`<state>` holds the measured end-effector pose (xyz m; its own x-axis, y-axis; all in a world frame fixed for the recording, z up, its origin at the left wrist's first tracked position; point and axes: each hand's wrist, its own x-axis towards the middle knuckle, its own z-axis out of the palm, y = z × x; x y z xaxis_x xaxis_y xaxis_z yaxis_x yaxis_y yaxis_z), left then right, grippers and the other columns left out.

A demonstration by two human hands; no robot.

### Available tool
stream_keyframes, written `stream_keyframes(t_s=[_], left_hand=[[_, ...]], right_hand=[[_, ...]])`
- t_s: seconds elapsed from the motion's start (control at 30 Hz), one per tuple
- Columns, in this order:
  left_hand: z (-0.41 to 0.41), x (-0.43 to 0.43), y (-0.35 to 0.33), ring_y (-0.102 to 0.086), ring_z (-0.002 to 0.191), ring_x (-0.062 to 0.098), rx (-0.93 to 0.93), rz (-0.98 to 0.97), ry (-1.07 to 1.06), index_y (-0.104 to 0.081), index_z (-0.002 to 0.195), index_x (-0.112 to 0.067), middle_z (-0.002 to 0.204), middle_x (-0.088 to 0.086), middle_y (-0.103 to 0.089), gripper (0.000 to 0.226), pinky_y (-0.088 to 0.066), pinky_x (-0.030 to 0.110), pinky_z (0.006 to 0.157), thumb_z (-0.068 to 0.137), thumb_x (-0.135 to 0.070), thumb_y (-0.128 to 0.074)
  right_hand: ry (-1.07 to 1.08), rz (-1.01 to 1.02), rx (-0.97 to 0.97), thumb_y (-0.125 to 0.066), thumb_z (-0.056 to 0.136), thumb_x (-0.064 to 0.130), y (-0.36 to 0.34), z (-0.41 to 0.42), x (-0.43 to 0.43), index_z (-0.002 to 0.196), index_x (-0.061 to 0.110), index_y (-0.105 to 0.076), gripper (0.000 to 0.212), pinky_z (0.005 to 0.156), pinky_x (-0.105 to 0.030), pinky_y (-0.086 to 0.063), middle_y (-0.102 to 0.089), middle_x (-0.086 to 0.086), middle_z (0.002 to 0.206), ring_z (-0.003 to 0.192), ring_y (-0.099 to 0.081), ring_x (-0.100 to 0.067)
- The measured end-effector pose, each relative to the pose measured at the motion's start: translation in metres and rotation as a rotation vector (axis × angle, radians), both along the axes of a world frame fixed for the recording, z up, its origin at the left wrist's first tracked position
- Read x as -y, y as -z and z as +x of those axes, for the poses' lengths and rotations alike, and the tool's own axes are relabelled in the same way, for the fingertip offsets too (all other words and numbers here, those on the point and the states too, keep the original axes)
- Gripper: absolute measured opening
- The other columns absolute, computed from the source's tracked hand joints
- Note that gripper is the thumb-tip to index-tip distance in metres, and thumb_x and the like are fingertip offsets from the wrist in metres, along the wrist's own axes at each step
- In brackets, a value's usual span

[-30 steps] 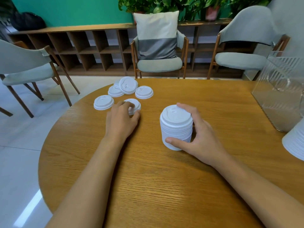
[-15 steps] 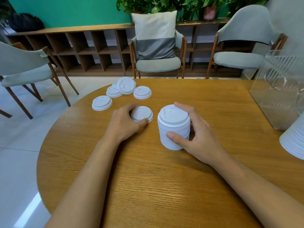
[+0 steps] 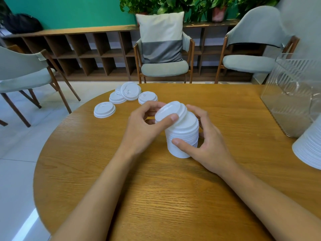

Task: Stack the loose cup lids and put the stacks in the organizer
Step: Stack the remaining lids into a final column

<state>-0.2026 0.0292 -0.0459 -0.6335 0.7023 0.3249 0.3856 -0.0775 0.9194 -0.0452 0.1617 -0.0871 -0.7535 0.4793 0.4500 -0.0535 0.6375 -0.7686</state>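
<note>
A stack of white cup lids [image 3: 183, 136] stands on the round wooden table [image 3: 156, 197]. My right hand [image 3: 205, 143] grips the stack from its right side, thumb across the front. My left hand [image 3: 145, 126] pinches one white lid [image 3: 169, 111] and holds it tilted over the top of the stack. Several loose white lids [image 3: 128, 94] lie at the table's far left edge. The clear ribbed organizer [image 3: 291, 94] stands at the right.
A second stack of white lids [image 3: 309, 146] lies at the right edge, in front of the organizer. Three grey chairs ring the table; the nearest [image 3: 163, 49] carries a cushion. Low wooden shelving runs along the green wall.
My left hand slid one loose lid across the table, lifted it, and now holds it tilted over the stack. My right hand has stayed on the stack.
</note>
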Motion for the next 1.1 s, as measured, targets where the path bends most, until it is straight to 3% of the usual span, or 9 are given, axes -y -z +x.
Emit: stream_keyframes(t_s=[0.1, 0.3, 0.5, 0.6, 0.77, 0.93, 1.1], left_hand=[[0.008, -0.004, 0.002, -0.068, 0.098, 0.005, -0.043, -0.026, 0.03, -0.073, 0.108, -0.029, 0.104, -0.009, -0.074, 0.049, -0.049, 0.013, 0.076, 0.068, -0.056, -0.084], [0.015, -0.008, 0.006, -0.065, 0.107, 0.006, -0.136, -0.051, 0.006, -0.072, 0.114, -0.036, 0.113, -0.014, -0.066, 0.05, -0.051, 0.016, 0.083, 0.071, -0.05, -0.093], [0.017, -0.01, 0.006, -0.061, 0.113, 0.002, -0.24, -0.099, -0.007, -0.07, 0.122, -0.04, 0.116, -0.014, -0.061, 0.061, -0.051, 0.017, 0.087, 0.068, -0.066, -0.082], [0.02, -0.013, 0.006, -0.06, 0.113, -0.001, -0.202, -0.108, 0.004, -0.069, 0.122, -0.038, 0.117, -0.016, -0.063, 0.056, -0.047, 0.012, 0.085, 0.072, -0.058, -0.087], [0.031, -0.019, 0.009, -0.07, 0.102, 0.005, -0.055, -0.078, 0.048, -0.067, 0.119, -0.031, 0.108, -0.014, -0.074, 0.043, -0.057, 0.031, 0.088, 0.081, -0.038, -0.086], [0.029, -0.023, 0.011, -0.071, 0.103, 0.008, -0.012, -0.098, 0.035, -0.067, 0.115, -0.035, 0.107, -0.012, -0.075, 0.054, -0.059, 0.043, 0.092, 0.068, -0.053, -0.084], [0.022, -0.017, 0.013, -0.068, 0.114, 0.005, 0.004, -0.106, 0.148, -0.066, 0.128, -0.031, 0.119, -0.014, -0.073, 0.056, -0.056, 0.037, 0.1, 0.078, -0.046, -0.086]], right_hand=[[0.008, -0.023, 0.011, -0.084, 0.077, 0.054, 0.0, 0.0, -0.001, 0.154, 0.054, -0.026, 0.097, 0.105, -0.042, -0.053, -0.05, 0.028, 0.142, 0.131, -0.054, -0.002], [-0.001, -0.006, -0.01, -0.084, 0.079, 0.052, 0.001, -0.001, 0.0, 0.157, 0.052, -0.026, 0.097, 0.107, -0.044, -0.052, -0.05, 0.022, 0.148, 0.136, -0.051, -0.005], [0.001, 0.032, -0.015, -0.08, 0.079, 0.057, -0.001, -0.001, 0.0, 0.156, 0.043, -0.037, 0.089, 0.102, -0.027, -0.052, -0.051, 0.02, 0.145, 0.134, -0.05, -0.001], [-0.003, 0.016, -0.042, -0.084, 0.079, 0.049, 0.0, -0.002, 0.0, 0.153, 0.037, -0.043, 0.085, 0.098, -0.028, -0.054, -0.055, 0.018, 0.14, 0.13, -0.055, -0.006], [0.004, 0.003, -0.082, -0.084, 0.074, 0.044, 0.003, -0.003, -0.001, 0.147, 0.034, -0.049, 0.082, 0.094, -0.04, -0.058, -0.061, 0.019, 0.132, 0.122, -0.062, -0.013], [0.011, -0.006, -0.074, -0.082, 0.072, 0.049, 0.004, -0.002, -0.002, 0.145, 0.033, -0.05, 0.082, 0.094, -0.042, -0.058, -0.062, 0.018, 0.13, 0.123, -0.061, -0.013], [0.014, -0.009, -0.046, -0.082, 0.074, 0.054, 0.003, -0.001, -0.001, 0.145, 0.037, -0.048, 0.081, 0.098, -0.043, -0.056, -0.059, 0.021, 0.135, 0.129, -0.058, -0.012]])
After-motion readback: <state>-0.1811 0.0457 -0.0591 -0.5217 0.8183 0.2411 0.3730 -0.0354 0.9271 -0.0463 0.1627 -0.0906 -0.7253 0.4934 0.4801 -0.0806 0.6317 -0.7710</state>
